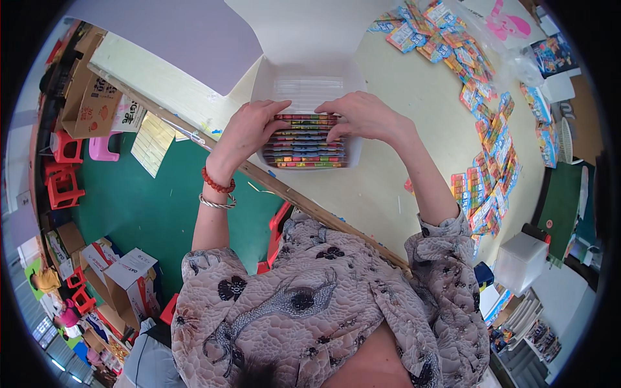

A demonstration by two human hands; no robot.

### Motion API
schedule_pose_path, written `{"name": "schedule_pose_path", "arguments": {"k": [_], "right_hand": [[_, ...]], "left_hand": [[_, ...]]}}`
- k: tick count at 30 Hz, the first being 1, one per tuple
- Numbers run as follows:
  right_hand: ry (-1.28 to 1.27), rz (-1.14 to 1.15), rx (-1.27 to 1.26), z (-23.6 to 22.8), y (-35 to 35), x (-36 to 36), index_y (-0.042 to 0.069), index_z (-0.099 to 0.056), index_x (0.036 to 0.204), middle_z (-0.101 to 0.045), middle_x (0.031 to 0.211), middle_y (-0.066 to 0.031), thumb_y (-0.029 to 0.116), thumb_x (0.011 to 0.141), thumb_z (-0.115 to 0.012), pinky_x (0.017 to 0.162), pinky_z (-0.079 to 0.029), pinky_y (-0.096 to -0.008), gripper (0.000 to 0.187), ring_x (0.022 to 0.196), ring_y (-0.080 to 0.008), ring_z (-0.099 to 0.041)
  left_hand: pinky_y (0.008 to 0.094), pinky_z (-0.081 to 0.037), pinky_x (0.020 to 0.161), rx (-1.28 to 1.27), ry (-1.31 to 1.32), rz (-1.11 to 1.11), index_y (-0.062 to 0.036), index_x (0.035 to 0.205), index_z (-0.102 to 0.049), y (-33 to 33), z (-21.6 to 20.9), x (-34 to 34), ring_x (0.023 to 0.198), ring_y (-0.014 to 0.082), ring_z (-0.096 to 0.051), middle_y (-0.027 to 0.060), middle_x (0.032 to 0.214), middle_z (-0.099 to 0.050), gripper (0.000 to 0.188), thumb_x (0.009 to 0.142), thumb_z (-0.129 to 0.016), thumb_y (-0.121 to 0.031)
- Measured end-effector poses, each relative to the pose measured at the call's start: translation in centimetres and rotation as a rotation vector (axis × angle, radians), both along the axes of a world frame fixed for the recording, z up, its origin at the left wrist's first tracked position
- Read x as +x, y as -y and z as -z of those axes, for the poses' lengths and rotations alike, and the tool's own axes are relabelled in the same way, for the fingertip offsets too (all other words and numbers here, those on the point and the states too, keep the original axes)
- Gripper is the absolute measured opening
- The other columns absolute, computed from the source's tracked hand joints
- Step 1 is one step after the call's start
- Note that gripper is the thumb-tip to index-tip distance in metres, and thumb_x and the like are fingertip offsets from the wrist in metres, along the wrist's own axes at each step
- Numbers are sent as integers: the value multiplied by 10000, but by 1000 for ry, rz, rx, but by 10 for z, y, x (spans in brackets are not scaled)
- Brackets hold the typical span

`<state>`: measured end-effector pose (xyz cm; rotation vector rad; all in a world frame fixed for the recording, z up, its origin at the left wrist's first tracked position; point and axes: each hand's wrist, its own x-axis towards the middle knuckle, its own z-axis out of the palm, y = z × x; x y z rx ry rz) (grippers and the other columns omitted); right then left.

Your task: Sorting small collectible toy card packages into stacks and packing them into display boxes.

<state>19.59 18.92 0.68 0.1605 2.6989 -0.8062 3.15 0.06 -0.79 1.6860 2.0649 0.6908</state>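
Observation:
An open white box point(310, 68) with its lid tilted back stands on the table before me. Several flat colourful packets point(305, 147) are packed on edge in rows in its near part, while the far part shows bare white bottom. My left hand point(249, 129) reaches over the left wall, its fingers and thumb curled around the left end of the farthest packets. From the right, my right hand point(363, 118) pinches the other end of those packets between thumb and forefinger. Red beads and a silver bangle point(218, 202) circle my left wrist.
Loose colourful packets point(498, 152) lie in a long heap along the table's right side. A clear plastic bag point(517, 64) lies at the far right. The table's wooden edge point(304, 200) runs diagonally before me. Cardboard boxes point(132, 268) and red stools point(65, 187) stand on the green floor at left.

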Motion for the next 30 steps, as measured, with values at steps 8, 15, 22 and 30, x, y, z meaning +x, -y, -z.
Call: {"name": "schedule_pose_path", "arguments": {"k": [8,15,22,30], "right_hand": [[-57,56,-28,2,-1,2,62,-611,1188,-681,945,-136,284,814,-671,799,-474,-422,439,892,-331,-624],[-90,94,-33,9,3,6,52,-576,1212,-666,990,-139,225,816,-671,829,-469,-425,442,944,-325,-617],[-301,21,-75,-6,13,17,88,-624,1030,-606,948,-63,167,777,-693,848,-432,-381,274,982,-256,-564],[-169,-20,-6,-4,23,28,86,-642,963,-605,932,-39,166,765,-703,886,-380,-358,222,992,-206,-557]], "left_hand": [[381,-488,785,29,-22,56,-19,1193,-607,0,-3,2,863,325,-613,161,981,-659,406,829,-677,-186],[385,-486,792,-25,-62,29,-32,1200,-605,-3,0,4,884,321,-609,150,989,-656,401,831,-668,-178],[392,-482,806,-9,-50,6,-39,1164,-613,-1,0,5,895,318,-599,132,977,-649,354,844,-647,-188],[390,-485,803,-1,-44,4,-39,1193,-604,-1,0,6,907,310,-599,133,984,-640,376,844,-654,-173]]}}
